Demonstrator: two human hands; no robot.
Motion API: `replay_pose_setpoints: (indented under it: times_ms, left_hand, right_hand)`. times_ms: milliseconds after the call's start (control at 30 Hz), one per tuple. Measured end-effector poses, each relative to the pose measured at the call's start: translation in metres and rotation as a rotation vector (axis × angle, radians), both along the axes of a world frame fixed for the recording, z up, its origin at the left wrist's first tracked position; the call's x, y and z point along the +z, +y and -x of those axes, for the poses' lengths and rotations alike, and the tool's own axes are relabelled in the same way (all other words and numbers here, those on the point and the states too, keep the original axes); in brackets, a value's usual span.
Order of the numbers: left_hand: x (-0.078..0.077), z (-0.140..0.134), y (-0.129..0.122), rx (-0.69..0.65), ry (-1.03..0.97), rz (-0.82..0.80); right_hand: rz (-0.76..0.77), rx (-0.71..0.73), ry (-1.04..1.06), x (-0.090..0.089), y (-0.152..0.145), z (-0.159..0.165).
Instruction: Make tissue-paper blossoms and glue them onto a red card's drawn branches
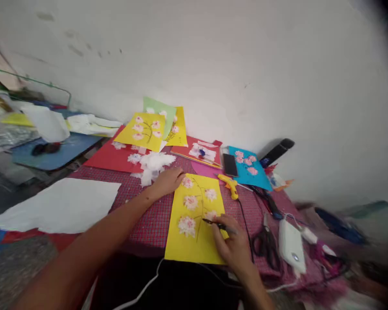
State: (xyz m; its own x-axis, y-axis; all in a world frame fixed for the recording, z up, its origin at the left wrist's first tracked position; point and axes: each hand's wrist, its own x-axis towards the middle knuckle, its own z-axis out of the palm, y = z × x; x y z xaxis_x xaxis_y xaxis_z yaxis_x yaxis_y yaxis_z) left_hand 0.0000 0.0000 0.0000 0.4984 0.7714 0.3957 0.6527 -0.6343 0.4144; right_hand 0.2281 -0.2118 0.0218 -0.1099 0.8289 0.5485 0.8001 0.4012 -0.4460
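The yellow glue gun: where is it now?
In the head view, the glue gun lies right of the yellow sheet under the right hand, just below the black phone.

Beyond the grip rises a plain, off-white painted wall (213, 64), scuffed with brownish marks toward the far left. Beneath the grip lies a table draped in red plaid cloth (148, 228). Well left stand a blue-topped table (71, 148) and a thin green metal rail (35, 80), with speckled grey floor (26, 262) nearer. The light is soft.
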Motion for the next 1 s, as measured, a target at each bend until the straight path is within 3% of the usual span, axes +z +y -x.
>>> replay_pose_setpoints:
  times_ms: [233, 567, 800, 1000]
  left_hand:
    - [0.001, -0.002, 0.000, -0.007, -0.011, 0.029]
    - [0.006, -0.001, -0.001, -0.005, 0.000, 0.016]
    - [0.008, -0.001, -0.003, 0.001, -0.015, 0.020]
    - [0.005, -0.001, -0.001, 0.011, -0.025, 0.021]
  right_hand:
    - [-0.045, -0.050, 0.036, -0.013, -0.019, -0.007]
    - [-0.010, -0.032, 0.078, -0.003, -0.018, 0.001]
    - [0.087, -0.007, 0.131, 0.008, 0.001, 0.006]
    - [0.071, -0.032, 0.134, 0.004, 0.002, 0.003]
